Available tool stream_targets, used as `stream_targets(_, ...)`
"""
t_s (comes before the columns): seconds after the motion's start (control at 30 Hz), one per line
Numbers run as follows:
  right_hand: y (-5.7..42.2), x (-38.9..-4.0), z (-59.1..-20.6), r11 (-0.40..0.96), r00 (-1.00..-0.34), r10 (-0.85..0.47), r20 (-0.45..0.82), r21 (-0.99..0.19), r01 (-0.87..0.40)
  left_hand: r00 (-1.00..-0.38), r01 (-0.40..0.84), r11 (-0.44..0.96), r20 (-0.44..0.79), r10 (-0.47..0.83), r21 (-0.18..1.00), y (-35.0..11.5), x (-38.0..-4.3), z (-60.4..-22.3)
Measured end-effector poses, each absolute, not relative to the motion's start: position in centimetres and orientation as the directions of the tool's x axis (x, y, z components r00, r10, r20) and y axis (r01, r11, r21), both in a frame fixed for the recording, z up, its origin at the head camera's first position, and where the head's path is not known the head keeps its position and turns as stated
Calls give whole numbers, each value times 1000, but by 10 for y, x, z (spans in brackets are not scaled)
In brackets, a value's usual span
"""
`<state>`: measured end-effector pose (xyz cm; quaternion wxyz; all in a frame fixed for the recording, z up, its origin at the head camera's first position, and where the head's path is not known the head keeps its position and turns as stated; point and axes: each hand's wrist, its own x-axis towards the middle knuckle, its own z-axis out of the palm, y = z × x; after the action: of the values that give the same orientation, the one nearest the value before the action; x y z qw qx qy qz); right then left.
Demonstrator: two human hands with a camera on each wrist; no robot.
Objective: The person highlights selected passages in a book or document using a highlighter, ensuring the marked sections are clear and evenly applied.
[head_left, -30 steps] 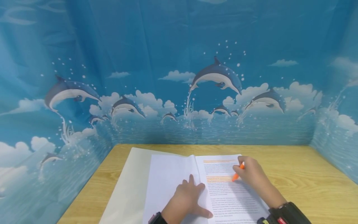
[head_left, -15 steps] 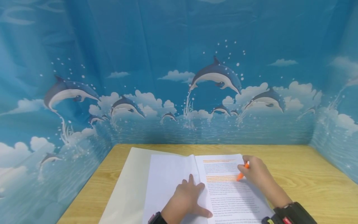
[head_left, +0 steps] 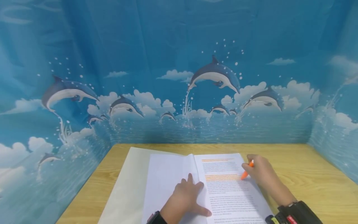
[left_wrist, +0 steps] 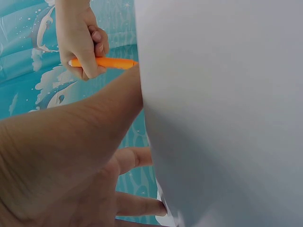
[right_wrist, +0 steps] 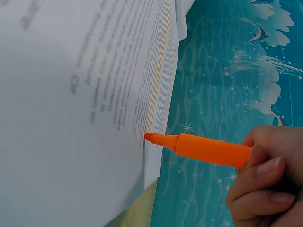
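An orange highlighter [head_left: 247, 170] is gripped in my right hand [head_left: 261, 172], its tip down at the right end of a highlighted line. In the right wrist view the highlighter [right_wrist: 210, 150] points at the page, with fingers curled round its rear part. The open booklet [head_left: 229, 199] has printed text on its right page, with orange lines at the top and in the second paragraph. My left hand [head_left: 186, 196] rests with spread fingers across the fold and the blank left page [head_left: 162, 174]. The left wrist view shows the left thumb and fingers at the paper's edge.
Under the left page lies a cream cover sheet [head_left: 123, 186]. A wood-grain table [head_left: 307, 168] carries the booklet. Behind and beside it hangs a blue curtain [head_left: 167, 46] printed with dolphins. Each wrist wears a black band, the right one [head_left: 296, 214] with a red tag.
My right hand has moved rightward with the highlighter along the highlighted text toward the page's right edge. The left hand stays in place on the booklet.
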<state>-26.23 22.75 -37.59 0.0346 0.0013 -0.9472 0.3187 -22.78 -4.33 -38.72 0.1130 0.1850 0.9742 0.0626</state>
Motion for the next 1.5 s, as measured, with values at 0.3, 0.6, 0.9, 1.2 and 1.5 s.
stream_targets(0.3,233,-263,-376,804,-998,9,67,-593,-33,-903,313,935,-253,348,167,-42,-231,-387)
stream_targets(0.6,231,-264,-373,825,-998,-8,61,-564,-41,-904,317,933,-243,352,172,-43,-232,-388)
stream_targets(0.9,211,-267,-364,823,-992,-39,120,-559,-100,-905,296,940,-266,333,172,-42,-232,-386)
stream_targets(1.2,153,-266,-364,786,-973,-104,205,-583,-207,-903,289,949,-291,315,129,-38,-234,-385)
stream_targets(1.5,122,-267,-371,757,-973,-118,198,-617,-217,-909,308,944,-257,328,117,-40,-230,-386)
